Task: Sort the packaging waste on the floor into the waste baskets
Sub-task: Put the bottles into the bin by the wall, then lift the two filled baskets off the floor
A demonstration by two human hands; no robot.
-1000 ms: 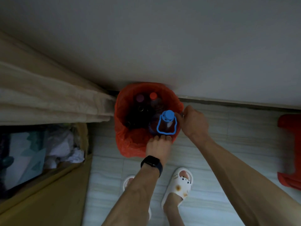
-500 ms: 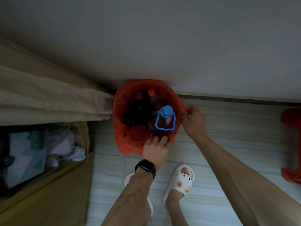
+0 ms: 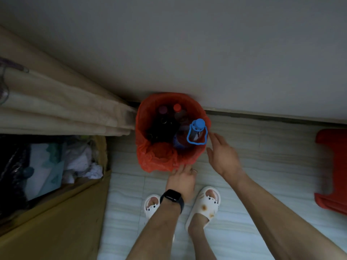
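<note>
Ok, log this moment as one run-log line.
blue-capped bottle: upright in red-lined basket | left hand: open, at basket's near edge | right hand: open, beside basket, empty | status: bottle binned

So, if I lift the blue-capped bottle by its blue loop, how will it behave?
The thin loop looks bendy, so the blue-capped bottle may swing. Capped and round, it would probably roll if dropped. Discarded in the red-lined basket, it is likely light.

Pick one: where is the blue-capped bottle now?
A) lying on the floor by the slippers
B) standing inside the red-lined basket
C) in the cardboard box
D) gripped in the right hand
B: the blue-capped bottle stands upright inside the red-lined basket, with the right hand open beside the rim and the left hand open below it, neither holding it.
</note>
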